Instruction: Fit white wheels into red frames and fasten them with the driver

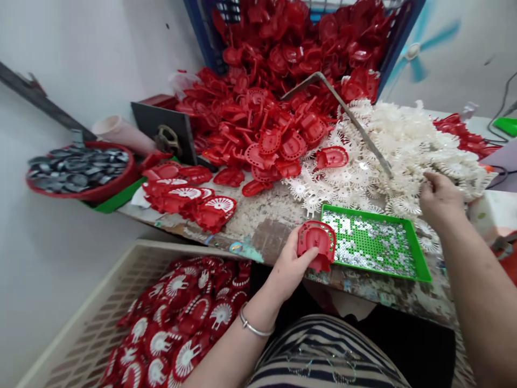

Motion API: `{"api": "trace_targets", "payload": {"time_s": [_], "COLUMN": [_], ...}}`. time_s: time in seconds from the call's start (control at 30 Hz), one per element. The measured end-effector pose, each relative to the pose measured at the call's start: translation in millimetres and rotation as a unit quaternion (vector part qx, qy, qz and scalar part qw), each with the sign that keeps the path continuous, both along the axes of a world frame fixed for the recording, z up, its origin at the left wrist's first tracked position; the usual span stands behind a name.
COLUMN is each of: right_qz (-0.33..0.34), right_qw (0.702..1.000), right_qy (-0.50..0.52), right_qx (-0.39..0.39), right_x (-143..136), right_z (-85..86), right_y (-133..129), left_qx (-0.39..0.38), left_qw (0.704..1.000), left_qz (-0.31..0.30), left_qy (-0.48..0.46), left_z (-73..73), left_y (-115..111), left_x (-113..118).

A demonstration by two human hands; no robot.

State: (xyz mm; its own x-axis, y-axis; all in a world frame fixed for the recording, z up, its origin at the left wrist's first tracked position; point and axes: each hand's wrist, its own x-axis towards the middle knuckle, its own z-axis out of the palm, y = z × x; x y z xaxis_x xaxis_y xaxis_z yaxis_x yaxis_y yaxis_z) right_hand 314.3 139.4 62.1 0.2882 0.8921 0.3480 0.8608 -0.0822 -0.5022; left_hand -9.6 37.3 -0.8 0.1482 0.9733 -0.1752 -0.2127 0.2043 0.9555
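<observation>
My left hand grips a red plastic arched part over the table's front edge, with the thumb lying across its lower face. The part has a row of small holes around its curved rim. My right hand is at the right side of a heap of white toothed fan-shaped plastic pieces. Its fingers are curled together, and whatever lies between them is hidden. Between the two hands sits a green tray holding many small shiny metal pieces.
A bent metal bar leans over the heaps. Loose red parts spill from a blue crate. Assembled red-and-white pieces lie at left, near a red basin of dark pieces. A pale crate stands below; a fan is behind.
</observation>
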Motion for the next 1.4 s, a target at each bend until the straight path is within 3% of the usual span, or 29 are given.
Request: {"api": "trace_targets", "payload": {"time_s": [0.07,0.13,0.2,0.3,0.37,0.5,0.7,0.9,1.0,1.27,1.4], "right_qz": [0.012,0.083,0.191,0.298,0.322,0.325,0.331,0.351,0.354,0.329,0.265], "right_qw": [0.997,0.985,0.936,0.883,0.879,0.891,0.889,0.923,0.933,0.94,0.958], "right_qy": [0.07,0.148,0.287,0.34,0.323,0.276,0.274,0.143,0.065,-0.001,0.043], "right_qx": [-0.012,-0.043,-0.069,-0.124,-0.139,-0.157,-0.156,-0.072,-0.019,0.091,0.099], "right_x": [-22.1,-54.5,-91.1,-134.4,-147.8,-147.2,-137.5,-136.4,-140.0,-144.4,-141.5], "right_z": [6.2,10.1,11.2,5.9,-0.7,-9.6,-6.5,-12.5,-14.1,-4.2,-15.8], "right_y": [-19.5,-42.5,-64.6,-86.1,-91.3,-92.3,-97.9,-97.3,-97.9,-114.8,-118.8], "left_qx": [0.012,0.018,0.023,0.045,0.053,0.053,0.048,0.063,0.052,0.048,0.053], "left_qw": [1.0,0.999,0.998,0.996,0.996,0.996,0.996,0.993,0.994,0.998,0.998], "left_qz": [-0.018,-0.037,-0.055,-0.071,-0.072,-0.07,-0.077,-0.092,-0.099,-0.009,0.018], "left_qy": [0.009,0.016,0.02,0.021,0.024,0.024,0.015,0.043,0.006,-0.04,-0.024], "left_z": [0.2,1.1,3.5,8.9,12.0,15.1,16.4,18.7,18.2,12.0,8.3], "left_y": [-0.4,-1.1,-2.3,-4.6,-6.3,-9.0,-9.5,-9.7,-10.7,-9.1,-9.8], "left_x": [1.3,3.9,8.0,14.2,16.7,17.4,17.3,15.5,15.1,16.1,15.1]}}
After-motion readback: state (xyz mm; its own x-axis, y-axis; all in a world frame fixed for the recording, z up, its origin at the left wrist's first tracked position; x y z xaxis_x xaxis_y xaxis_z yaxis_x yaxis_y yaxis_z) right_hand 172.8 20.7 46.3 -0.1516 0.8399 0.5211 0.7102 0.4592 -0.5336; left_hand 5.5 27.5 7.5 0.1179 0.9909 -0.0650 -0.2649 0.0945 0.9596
